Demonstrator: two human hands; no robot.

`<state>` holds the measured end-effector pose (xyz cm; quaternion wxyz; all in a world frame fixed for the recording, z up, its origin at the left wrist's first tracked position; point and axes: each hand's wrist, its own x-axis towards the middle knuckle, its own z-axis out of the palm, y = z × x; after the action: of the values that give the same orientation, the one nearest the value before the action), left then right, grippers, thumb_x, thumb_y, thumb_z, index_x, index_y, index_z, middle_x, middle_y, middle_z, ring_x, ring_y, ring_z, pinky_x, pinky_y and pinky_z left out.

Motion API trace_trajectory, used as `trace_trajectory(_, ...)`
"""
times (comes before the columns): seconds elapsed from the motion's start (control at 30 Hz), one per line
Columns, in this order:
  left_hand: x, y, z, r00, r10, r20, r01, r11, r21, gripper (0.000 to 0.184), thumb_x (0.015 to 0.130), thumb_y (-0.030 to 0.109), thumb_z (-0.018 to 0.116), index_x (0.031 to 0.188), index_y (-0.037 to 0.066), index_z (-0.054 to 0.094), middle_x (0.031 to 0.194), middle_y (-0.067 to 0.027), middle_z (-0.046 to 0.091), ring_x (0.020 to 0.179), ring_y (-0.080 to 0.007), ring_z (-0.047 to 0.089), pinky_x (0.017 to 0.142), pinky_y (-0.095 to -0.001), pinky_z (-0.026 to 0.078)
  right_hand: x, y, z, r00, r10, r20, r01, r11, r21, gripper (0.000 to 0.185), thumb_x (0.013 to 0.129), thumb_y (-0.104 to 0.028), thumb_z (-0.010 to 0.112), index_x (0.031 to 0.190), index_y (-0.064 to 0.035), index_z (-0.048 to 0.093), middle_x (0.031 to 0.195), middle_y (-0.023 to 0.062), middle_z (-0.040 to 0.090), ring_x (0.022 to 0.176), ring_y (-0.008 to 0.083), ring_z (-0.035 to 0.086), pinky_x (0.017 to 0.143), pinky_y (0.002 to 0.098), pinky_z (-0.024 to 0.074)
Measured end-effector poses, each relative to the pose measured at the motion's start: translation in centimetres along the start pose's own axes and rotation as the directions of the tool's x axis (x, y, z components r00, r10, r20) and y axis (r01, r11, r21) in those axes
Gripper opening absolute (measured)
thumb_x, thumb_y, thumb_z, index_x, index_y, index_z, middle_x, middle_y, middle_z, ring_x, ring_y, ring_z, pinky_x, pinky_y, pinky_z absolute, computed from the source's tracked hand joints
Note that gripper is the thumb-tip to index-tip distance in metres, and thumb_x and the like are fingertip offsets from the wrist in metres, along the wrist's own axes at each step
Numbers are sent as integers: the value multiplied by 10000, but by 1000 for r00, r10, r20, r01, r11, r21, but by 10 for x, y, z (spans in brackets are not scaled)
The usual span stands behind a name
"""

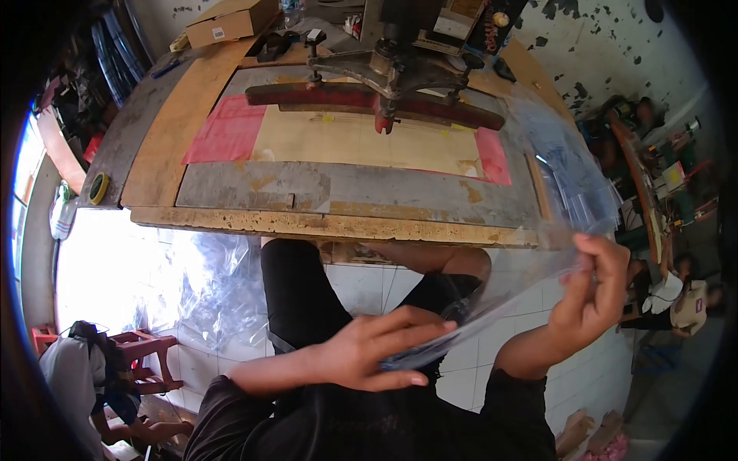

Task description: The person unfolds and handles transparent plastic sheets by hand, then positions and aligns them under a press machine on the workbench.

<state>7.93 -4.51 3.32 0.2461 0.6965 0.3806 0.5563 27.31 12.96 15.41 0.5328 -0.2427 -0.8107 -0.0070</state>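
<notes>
Clear plastic (507,293) is being handled, pinched by right hand (590,296), left hand (370,349) grip unclear; even support seems needed next.

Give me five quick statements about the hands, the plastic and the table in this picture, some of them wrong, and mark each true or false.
1. The right hand grips clear plastic. True.
2. The left hand lies on the tabletop. False: the left hand touches the plastic, in front of the body.
3. Pink panels flank the cream sheet. True.
4. The bar above the cream sheet is bright green. False: the bar is dark red.
5. A cardboard box sits toward the table's far left. True.
</notes>
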Motion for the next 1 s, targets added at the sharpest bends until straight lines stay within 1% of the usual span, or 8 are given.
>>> trace_trajectory(0.13, 3, -9, 38, 981, 192, 18, -192, 981, -35, 688, 1029, 499, 695, 1487, -8, 618, 1473, -283, 600, 1266, -407, 688, 1012, -472, 598, 6, -5, -4, 950, 98, -297, -5, 954, 299, 292, 990, -243, 545, 1087, 1, 672, 976, 165, 655, 856, 274, 663, 802, 379, 536)
trace_trajectory(0.3, 13, -9, 61, 936, 280, 215, -275, 960, -53, 729, 1038, 455, 681, 1619, 62, 481, 1697, -217, 422, 1520, -387, 470, 1202, -491, 420, 20, 15, -51, 954, -227, -196, 296, 821, 489, 642, 1043, -588, 578, 1217, 30, 558, 993, 193, 662, 811, 298, 695, 688, 431, 652)
trace_trajectory(0.4, 20, -6, 48, 934, 300, 195, -312, 949, 34, 656, 1027, 396, 720, 1558, 44, 563, 1624, -210, 520, 1457, -360, 552, 1144, -470, 483, 30, 11, -62, 912, -399, 93, 287, 784, 551, 535, 994, -492, 665, 1147, 16, 595, 934, 173, 634, 712, 288, 669, 678, 437, 601)
trace_trajectory(0.5, 19, -3, 21, 947, 304, 100, -313, 945, 95, 542, 1019, 322, 748, 1466, 30, 655, 1478, -182, 657, 1331, -331, 663, 1068, -433, 544, 44, 6, -74, 816, -447, 368, 219, 827, 518, 365, 891, -86, 843, 1158, -13, 605, 910, 206, 750, 726, 281, 780, 638, 397, 671)
trace_trajectory(0.67, 8, 6, -55, 890, 412, -196, -269, 820, 506, 508, 973, 325, 778, 1369, 20, 685, 1380, -197, 679, 1207, -303, 701, 913, -424, 569, 41, 25, -72, 842, -506, 186, 188, 599, 778, 390, 916, -8, 787, 1250, -34, 588, 902, 212, 759, 700, 291, 793, 562, 321, 663)
trace_trajectory(0.73, 5, 1, -71, 785, 383, -487, -145, 878, 456, 655, 981, 483, 726, 1407, -9, 646, 1443, -254, 629, 1276, -338, 665, 1003, -458, 535, 53, 29, -79, 774, -626, 96, 188, 372, 909, 434, 923, 30, 760, 1306, -23, 564, 966, 223, 735, 689, 292, 788, 562, 320, 669)
trace_trajectory(0.87, 21, 16, -103, 865, 112, -490, 7, 972, 234, 950, 1038, 732, 460, 1523, -83, 523, 1537, -290, 560, 1443, -405, 537, 1227, -496, 359, 56, 37, -75, 804, -583, 114, 163, 401, 901, 458, 925, 64, 720, 1347, -11, 558, 1021, 225, 683, 614, 251, 733, 528, 321, 655)
trace_trajectory(1.0, 4, -20, -115, 982, -166, -91, 110, 893, -436, 948, 1100, 728, 323, 1585, -73, 470, 1509, -238, 601, 1417, -361, 560, 1218, -447, 376, 44, 32, -54, 937, -338, 90, 155, 631, 760, 420, 930, 7, 729, 1329, -22, 600, 911, 197, 641, 547, 204, 644, 478, 299, 583)
